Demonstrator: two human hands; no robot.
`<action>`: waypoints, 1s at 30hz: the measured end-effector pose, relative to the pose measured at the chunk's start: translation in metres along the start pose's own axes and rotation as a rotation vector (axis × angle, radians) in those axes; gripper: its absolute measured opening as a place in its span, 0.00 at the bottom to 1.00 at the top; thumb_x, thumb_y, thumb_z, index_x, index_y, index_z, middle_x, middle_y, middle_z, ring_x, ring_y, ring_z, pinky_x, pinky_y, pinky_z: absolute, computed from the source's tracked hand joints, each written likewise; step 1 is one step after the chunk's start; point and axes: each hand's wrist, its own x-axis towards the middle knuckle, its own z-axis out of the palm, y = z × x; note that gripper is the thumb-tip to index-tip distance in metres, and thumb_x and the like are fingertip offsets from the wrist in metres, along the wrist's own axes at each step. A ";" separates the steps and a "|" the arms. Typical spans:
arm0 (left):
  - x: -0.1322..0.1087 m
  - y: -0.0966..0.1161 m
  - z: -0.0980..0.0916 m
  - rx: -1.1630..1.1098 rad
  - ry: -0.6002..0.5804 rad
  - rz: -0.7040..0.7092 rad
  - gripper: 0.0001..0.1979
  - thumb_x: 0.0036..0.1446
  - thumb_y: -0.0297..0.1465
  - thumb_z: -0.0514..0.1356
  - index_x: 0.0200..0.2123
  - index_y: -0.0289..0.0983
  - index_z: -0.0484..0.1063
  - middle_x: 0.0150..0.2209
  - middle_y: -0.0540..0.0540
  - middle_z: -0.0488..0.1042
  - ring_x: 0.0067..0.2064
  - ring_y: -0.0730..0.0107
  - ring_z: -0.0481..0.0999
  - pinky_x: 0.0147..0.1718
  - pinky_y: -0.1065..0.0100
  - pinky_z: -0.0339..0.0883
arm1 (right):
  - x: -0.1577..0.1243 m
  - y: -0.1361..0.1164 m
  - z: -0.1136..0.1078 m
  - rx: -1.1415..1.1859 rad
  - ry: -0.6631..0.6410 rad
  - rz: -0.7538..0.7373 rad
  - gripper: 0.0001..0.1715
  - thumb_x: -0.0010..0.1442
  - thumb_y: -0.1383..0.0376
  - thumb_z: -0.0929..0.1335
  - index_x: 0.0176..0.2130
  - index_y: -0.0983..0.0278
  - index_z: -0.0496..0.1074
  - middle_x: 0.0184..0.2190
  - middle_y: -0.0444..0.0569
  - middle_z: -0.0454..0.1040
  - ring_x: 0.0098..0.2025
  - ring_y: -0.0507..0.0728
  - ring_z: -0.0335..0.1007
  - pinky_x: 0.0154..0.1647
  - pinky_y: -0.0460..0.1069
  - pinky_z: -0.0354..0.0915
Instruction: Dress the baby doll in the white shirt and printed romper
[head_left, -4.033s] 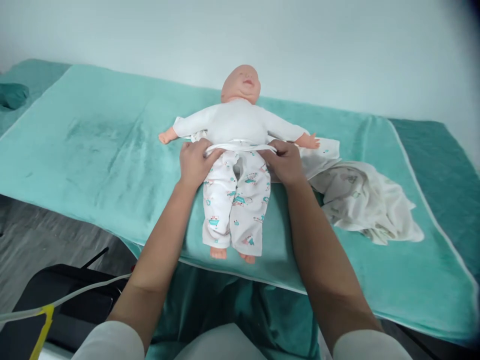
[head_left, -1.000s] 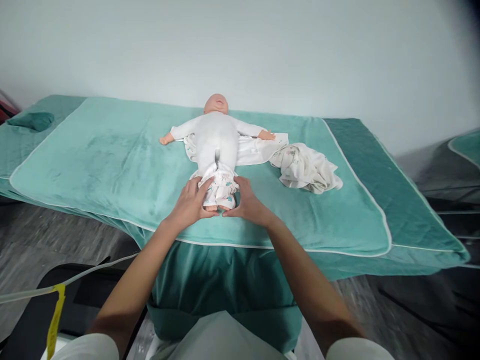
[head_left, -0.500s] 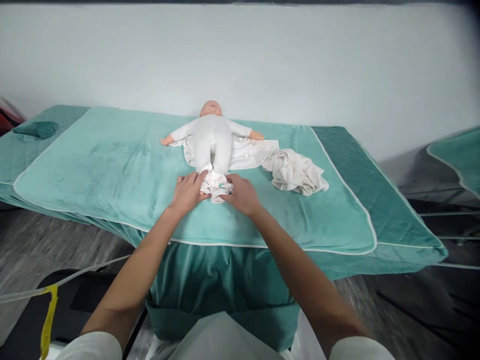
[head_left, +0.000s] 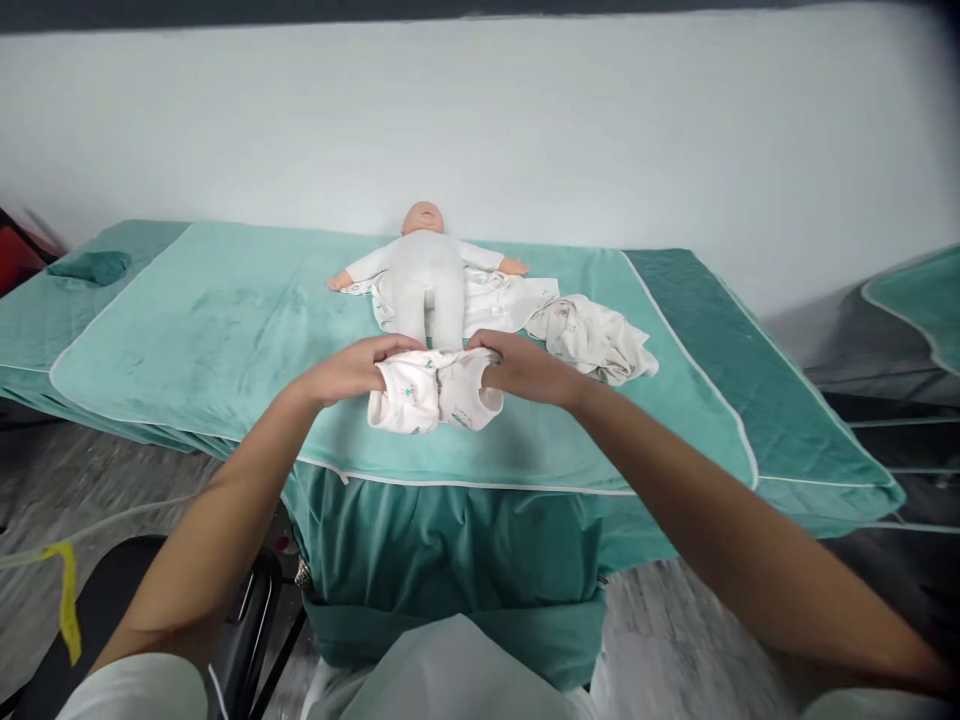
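Your left hand (head_left: 351,371) and right hand (head_left: 523,368) clamped on pants (head_left: 409,393), spread between them. Just beyond right hand, crumpled cloth (head_left: 596,340). Beyond both hands, doll (head_left: 426,268) lies face-up, feet hidden behind pants, shirt (head_left: 501,302) partly under it.

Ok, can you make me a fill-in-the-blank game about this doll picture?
The doll lies face ____.
The ____ hand and the right hand hold the printed pants.
In the picture, the crumpled cloth lies to the ____ of the doll.
The strip hanging from the pale cord is coloured ____.
Missing words: up; left; right; yellow.
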 end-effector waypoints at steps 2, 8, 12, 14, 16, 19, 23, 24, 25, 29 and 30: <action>-0.007 0.024 -0.015 0.026 -0.046 -0.010 0.31 0.50 0.35 0.70 0.59 0.39 0.73 0.58 0.41 0.78 0.57 0.54 0.78 0.54 0.60 0.72 | 0.003 -0.017 -0.021 -0.091 -0.087 -0.080 0.16 0.51 0.60 0.72 0.42 0.58 0.73 0.41 0.43 0.77 0.41 0.59 0.73 0.38 0.50 0.64; -0.025 0.103 -0.047 0.431 -0.427 -0.208 0.23 0.46 0.38 0.74 0.47 0.43 0.80 0.47 0.49 0.82 0.50 0.55 0.80 0.45 0.67 0.71 | 0.003 -0.090 -0.065 -0.474 -0.418 -0.164 0.22 0.42 0.57 0.81 0.38 0.56 0.78 0.36 0.45 0.79 0.40 0.63 0.76 0.37 0.53 0.65; -0.031 0.134 -0.052 0.583 -0.182 -0.185 0.09 0.50 0.34 0.71 0.34 0.38 0.78 0.31 0.53 0.74 0.42 0.60 0.80 0.43 0.65 0.71 | 0.003 -0.138 -0.072 -0.536 -0.295 -0.045 0.21 0.42 0.59 0.84 0.30 0.62 0.75 0.27 0.43 0.71 0.46 0.65 0.77 0.47 0.55 0.70; -0.034 0.142 -0.050 0.626 0.022 -0.090 0.09 0.47 0.28 0.72 0.31 0.35 0.76 0.29 0.54 0.68 0.42 0.60 0.81 0.45 0.60 0.72 | 0.014 -0.144 -0.077 -0.294 -0.081 -0.039 0.18 0.57 0.56 0.78 0.29 0.66 0.73 0.30 0.43 0.71 0.53 0.66 0.77 0.53 0.57 0.70; -0.040 0.147 -0.046 0.604 0.189 0.016 0.09 0.47 0.23 0.70 0.33 0.31 0.75 0.30 0.55 0.66 0.44 0.57 0.82 0.47 0.51 0.71 | 0.032 -0.138 -0.088 0.044 0.139 -0.099 0.21 0.72 0.54 0.64 0.34 0.67 0.72 0.36 0.44 0.72 0.57 0.65 0.76 0.54 0.57 0.72; -0.053 0.154 -0.041 0.461 0.254 0.158 0.09 0.54 0.22 0.64 0.39 0.26 0.71 0.33 0.56 0.67 0.46 0.55 0.83 0.46 0.44 0.67 | 0.058 -0.121 -0.111 0.282 0.123 -0.182 0.21 0.72 0.49 0.63 0.40 0.63 0.72 0.40 0.42 0.75 0.58 0.67 0.75 0.49 0.54 0.77; -0.070 0.161 -0.044 0.644 0.269 0.156 0.18 0.58 0.38 0.63 0.38 0.24 0.70 0.32 0.56 0.65 0.48 0.56 0.82 0.46 0.46 0.67 | 0.059 -0.123 -0.135 0.247 0.000 -0.210 0.25 0.72 0.46 0.62 0.39 0.61 0.74 0.36 0.43 0.75 0.60 0.69 0.74 0.49 0.55 0.80; -0.072 0.161 -0.047 0.735 0.299 0.116 0.22 0.62 0.42 0.58 0.36 0.23 0.69 0.32 0.56 0.64 0.49 0.57 0.81 0.46 0.46 0.67 | 0.053 -0.127 -0.137 0.202 -0.001 -0.208 0.25 0.72 0.45 0.62 0.39 0.61 0.75 0.36 0.43 0.75 0.61 0.70 0.74 0.50 0.56 0.80; -0.074 0.160 -0.051 0.809 0.339 0.080 0.27 0.65 0.45 0.49 0.35 0.22 0.69 0.33 0.55 0.63 0.50 0.57 0.80 0.46 0.44 0.65 | 0.047 -0.131 -0.137 0.148 -0.002 -0.203 0.25 0.72 0.45 0.63 0.38 0.61 0.75 0.37 0.44 0.75 0.61 0.70 0.74 0.52 0.58 0.80; -0.064 0.139 -0.067 0.941 0.612 0.106 0.36 0.67 0.41 0.29 0.32 0.20 0.67 0.38 0.50 0.62 0.57 0.55 0.75 0.49 0.41 0.59 | 0.028 -0.139 -0.119 -0.060 -0.032 -0.171 0.27 0.69 0.45 0.66 0.35 0.64 0.76 0.43 0.46 0.78 0.59 0.67 0.75 0.58 0.62 0.75; -0.058 0.128 -0.071 0.948 0.705 0.139 0.34 0.68 0.42 0.35 0.30 0.21 0.67 0.37 0.50 0.62 0.58 0.54 0.75 0.51 0.42 0.58 | 0.026 -0.137 -0.109 -0.087 -0.045 -0.163 0.27 0.69 0.44 0.66 0.34 0.64 0.76 0.43 0.46 0.78 0.57 0.66 0.77 0.58 0.62 0.75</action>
